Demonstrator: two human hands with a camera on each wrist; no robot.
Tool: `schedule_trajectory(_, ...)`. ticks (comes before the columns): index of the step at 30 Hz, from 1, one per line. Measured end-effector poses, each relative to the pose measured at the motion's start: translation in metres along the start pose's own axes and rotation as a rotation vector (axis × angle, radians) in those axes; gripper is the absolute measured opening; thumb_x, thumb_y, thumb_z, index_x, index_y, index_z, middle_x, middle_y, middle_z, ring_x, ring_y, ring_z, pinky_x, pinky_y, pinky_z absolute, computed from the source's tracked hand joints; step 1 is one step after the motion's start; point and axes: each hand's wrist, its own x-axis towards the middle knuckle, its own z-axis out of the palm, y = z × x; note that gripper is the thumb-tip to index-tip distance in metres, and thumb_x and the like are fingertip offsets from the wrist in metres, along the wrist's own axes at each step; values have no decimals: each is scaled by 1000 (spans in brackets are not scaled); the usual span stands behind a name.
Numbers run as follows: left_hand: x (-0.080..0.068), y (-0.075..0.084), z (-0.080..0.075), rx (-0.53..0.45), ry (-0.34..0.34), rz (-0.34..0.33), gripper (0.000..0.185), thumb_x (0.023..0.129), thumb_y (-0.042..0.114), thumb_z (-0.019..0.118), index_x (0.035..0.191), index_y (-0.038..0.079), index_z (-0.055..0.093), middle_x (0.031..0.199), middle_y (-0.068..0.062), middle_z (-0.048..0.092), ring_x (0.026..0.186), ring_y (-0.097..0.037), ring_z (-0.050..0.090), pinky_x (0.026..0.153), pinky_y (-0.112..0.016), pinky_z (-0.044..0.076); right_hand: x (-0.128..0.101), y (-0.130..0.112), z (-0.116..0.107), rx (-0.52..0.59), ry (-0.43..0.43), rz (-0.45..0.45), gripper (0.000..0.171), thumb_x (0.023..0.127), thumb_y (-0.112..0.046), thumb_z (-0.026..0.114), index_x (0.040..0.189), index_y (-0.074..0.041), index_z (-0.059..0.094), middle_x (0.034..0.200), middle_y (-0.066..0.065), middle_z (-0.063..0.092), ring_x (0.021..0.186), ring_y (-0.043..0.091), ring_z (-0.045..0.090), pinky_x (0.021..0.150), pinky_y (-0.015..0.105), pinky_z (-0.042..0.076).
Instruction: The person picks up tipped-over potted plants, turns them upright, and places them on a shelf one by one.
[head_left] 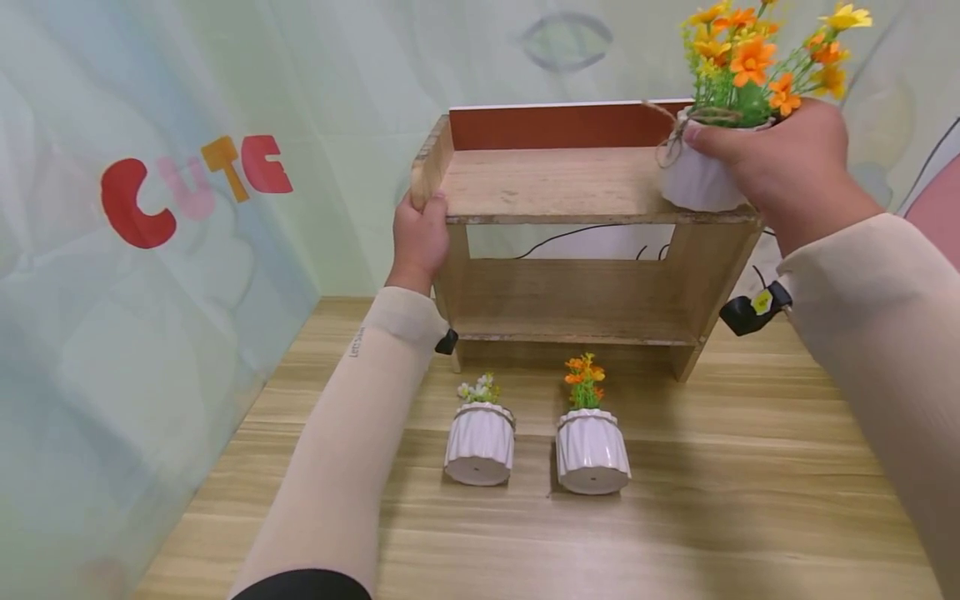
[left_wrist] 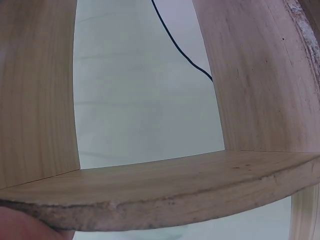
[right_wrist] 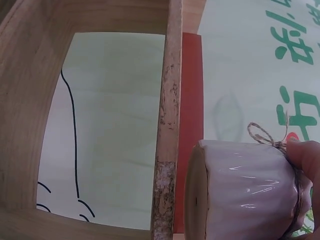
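right hand (head_left: pixel 780 158): grips 1 flower pot (head_left: pixel 701 179) at shelf (head_left: pixel 555 183) top | left hand (head_left: pixel 420 237): grips shelf edge | counter (head_left: pixel 712 517): 2 pots (head_left: pixel 480 443)

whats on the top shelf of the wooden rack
Only one white pot of orange flowers, at the right end, gripped by the right hand. That hand hides the shelf surface behind the pot.

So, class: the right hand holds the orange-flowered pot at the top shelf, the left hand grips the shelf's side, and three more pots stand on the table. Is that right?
Not quite. The head view shows two pots on the table, not three: a white-flowered pot and an orange-flowered one. The rest holds: the right hand holds the orange-flowered pot at the top shelf, and the left hand grips its side.
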Motion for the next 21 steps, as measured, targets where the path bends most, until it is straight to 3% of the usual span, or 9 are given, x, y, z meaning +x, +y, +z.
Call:
schedule_trajectory(11, -1, 0, 0, -11, -17, -18, 57, 108, 35, 46, 157, 7, 42, 149, -11, 55, 129, -16, 52, 118, -35, 38, 9, -1, 5, -93, -7, 11, 134, 72, -77, 79, 168, -19, 6, 170, 2, 22, 151, 22, 30, 125, 39, 32)
schedule_trajectory(21, -3, 0, 1, -2, -18, -16, 58, 108, 36, 45, 159, 9, 40, 151, -11, 54, 132, -16, 51, 120, -37, 37, 16, 0, 10, -100, -3, 8, 134, 73, -77, 78, 168, -18, 5, 171, 4, 19, 152, 20, 29, 125, 37, 30)
